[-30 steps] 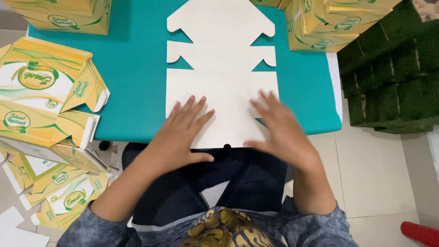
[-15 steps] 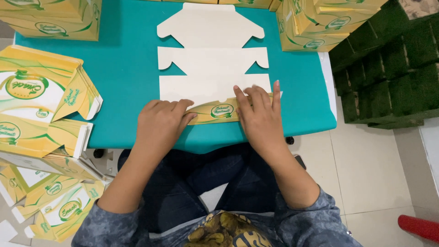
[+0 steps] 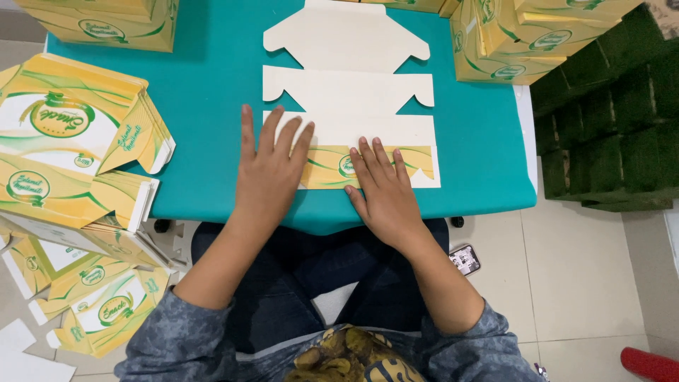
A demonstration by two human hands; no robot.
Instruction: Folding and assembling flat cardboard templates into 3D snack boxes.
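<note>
Cardboard box blank (image 3: 350,106) lies flat on the teal table (image 3: 205,92), only its near flap (image 3: 332,168) folded over (printed side up), both the left hand (image 3: 269,170) and right hand (image 3: 382,191) pressing it open-palmed, gripping nothing; the remaining panels look unfolded.

One head-worn camera looks almost straight down, close over the teal table (image 3: 212,85), its near edge crossing mid-frame, lap and floor below; no second view shares anything.
</note>
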